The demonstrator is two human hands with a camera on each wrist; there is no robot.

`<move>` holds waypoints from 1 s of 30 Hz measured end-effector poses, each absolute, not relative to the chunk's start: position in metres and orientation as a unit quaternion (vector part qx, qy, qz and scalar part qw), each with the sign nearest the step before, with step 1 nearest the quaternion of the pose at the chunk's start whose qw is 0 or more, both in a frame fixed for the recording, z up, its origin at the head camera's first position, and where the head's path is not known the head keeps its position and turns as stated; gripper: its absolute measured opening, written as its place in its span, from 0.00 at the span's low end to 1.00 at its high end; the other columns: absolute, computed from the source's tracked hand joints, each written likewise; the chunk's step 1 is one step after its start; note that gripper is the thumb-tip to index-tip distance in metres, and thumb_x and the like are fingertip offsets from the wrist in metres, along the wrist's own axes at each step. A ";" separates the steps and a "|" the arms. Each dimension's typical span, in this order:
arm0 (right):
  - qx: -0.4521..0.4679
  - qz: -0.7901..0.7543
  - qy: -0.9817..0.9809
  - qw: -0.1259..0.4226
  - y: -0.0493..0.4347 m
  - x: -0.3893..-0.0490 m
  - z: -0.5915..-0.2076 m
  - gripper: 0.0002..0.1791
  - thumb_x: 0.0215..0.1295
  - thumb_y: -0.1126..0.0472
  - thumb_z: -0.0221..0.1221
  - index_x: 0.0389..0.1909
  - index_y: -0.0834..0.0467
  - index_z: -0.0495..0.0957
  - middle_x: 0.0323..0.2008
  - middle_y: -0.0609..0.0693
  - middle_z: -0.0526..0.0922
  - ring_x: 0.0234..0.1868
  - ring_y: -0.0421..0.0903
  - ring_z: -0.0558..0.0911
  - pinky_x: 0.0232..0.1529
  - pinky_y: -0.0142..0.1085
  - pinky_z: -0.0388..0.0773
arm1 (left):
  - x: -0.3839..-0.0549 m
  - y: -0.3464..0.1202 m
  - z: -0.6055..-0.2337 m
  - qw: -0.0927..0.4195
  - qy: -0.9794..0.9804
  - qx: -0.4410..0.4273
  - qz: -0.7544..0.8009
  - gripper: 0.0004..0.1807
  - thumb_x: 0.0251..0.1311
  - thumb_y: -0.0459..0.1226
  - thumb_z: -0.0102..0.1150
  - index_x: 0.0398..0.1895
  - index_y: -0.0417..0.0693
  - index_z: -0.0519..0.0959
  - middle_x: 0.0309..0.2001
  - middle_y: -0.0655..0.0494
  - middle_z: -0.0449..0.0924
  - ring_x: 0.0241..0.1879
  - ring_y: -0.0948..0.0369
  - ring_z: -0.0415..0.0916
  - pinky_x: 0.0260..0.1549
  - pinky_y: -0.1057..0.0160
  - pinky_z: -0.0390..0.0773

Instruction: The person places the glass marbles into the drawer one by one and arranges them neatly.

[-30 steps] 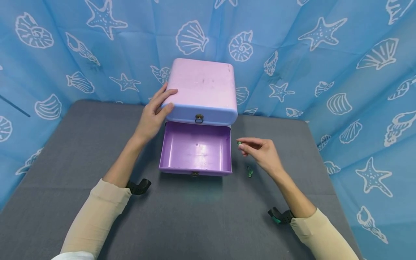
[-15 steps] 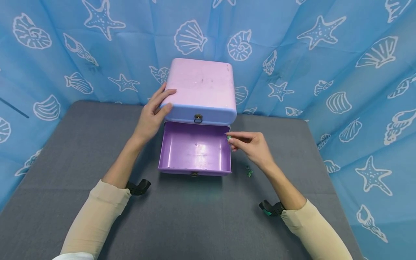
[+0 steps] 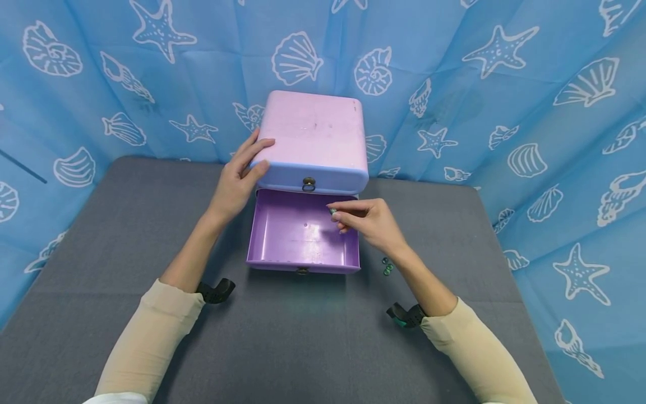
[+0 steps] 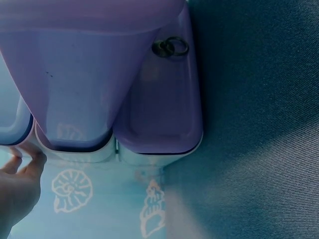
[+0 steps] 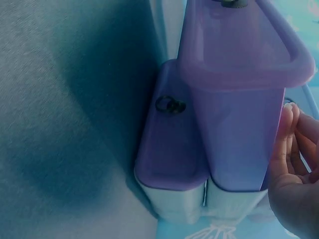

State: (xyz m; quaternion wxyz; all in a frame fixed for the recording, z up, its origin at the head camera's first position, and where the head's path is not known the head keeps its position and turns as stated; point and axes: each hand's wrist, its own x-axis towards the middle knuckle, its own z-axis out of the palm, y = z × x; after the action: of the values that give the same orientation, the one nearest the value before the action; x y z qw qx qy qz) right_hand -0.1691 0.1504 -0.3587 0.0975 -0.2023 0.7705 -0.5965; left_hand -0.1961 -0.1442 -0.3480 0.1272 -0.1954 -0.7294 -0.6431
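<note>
Hands: left (image 3: 236, 178) spread on cabinet (image 3: 315, 128), right (image 3: 370, 221) pinching marble (image 3: 332, 211).

The head view was bright and fairly even, seemingly lit from overhead, with a white glare on the floor of the purple drawer (image 3: 285, 235), a soft shadow inside it near the right hand (image 3: 368, 221), and dim shadows on the gray table (image 3: 282, 348) beside the left forearm (image 3: 189, 255) and right forearm (image 3: 429, 283). It looked mostly sharp, though the blue curtain (image 3: 570, 185) seemed stretched toward the left and right edges. Both wrist views were much dimmer, bluish and low in contrast, with hazy outlines and dark shadow on the table beside the lower drawer (image 4: 159, 114).
</note>
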 end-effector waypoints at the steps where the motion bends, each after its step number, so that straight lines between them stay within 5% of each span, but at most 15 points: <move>1: -0.203 -0.596 0.771 0.099 0.149 -0.170 -0.359 0.15 0.65 0.66 0.64 0.50 0.70 0.82 0.36 0.71 0.84 0.33 0.60 0.85 0.36 0.41 0.85 | -0.193 -0.143 -0.344 0.126 -0.730 -0.196 -0.643 0.22 0.71 0.30 0.52 0.67 0.35 0.71 0.78 0.44 0.49 0.76 0.56 0.48 0.70 0.58 0.59; 8: -0.197 -0.588 0.777 0.106 0.138 -0.173 -0.358 0.15 0.65 0.65 0.65 0.50 0.68 0.83 0.34 0.69 0.85 0.29 0.47 0.86 0.36 0.48 0.85 | -0.180 -0.138 -0.326 0.120 -0.731 -0.195 -0.642 0.22 0.71 0.30 0.51 0.66 0.32 0.69 0.77 0.40 0.48 0.76 0.52 0.48 0.70 0.58 0.59; 30: -0.147 -0.537 0.822 0.115 0.099 -0.184 -0.359 0.12 0.66 0.64 0.64 0.47 0.65 0.86 0.29 0.54 0.88 0.28 0.44 0.87 0.38 0.48 0.85 | -0.182 -0.140 -0.329 0.125 -0.731 -0.196 -0.641 0.22 0.70 0.29 0.52 0.66 0.32 0.70 0.77 0.39 0.49 0.76 0.52 0.49 0.70 0.58 0.59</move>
State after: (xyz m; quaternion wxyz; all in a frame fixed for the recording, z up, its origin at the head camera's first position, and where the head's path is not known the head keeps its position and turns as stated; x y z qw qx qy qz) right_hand -0.1836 0.0994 -0.3588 0.1152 -0.1472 0.8224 -0.5373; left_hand -0.1820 -0.1397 -0.3286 0.1255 -0.1956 -0.7315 -0.6410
